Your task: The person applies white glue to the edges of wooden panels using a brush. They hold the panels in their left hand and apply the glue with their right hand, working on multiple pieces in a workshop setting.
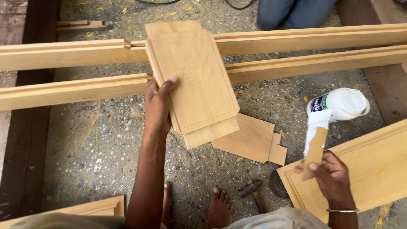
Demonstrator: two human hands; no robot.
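My left hand (pixel 157 106) grips the left edge of a rectangular wooden panel (pixel 195 80) with stepped edges, holding it tilted above two long wooden rails (pixel 296 65). Over at the right, my right hand (pixel 330 174) pinches a small flat wood scrap (pixel 316 146) whose upper end is coated in white glue. That scrap's tip is at the mouth of a white glue tub (pixel 341 104) lying on its side on the ground.
A second notched panel (pixel 252 140) lies on the gritty floor under the held one. A larger framed panel (pixel 373 165) sits at right, a hammer (pixel 252 193) near my bare feet (pixel 218 208). Another person's legs (pixel 292 12) are beyond the rails.
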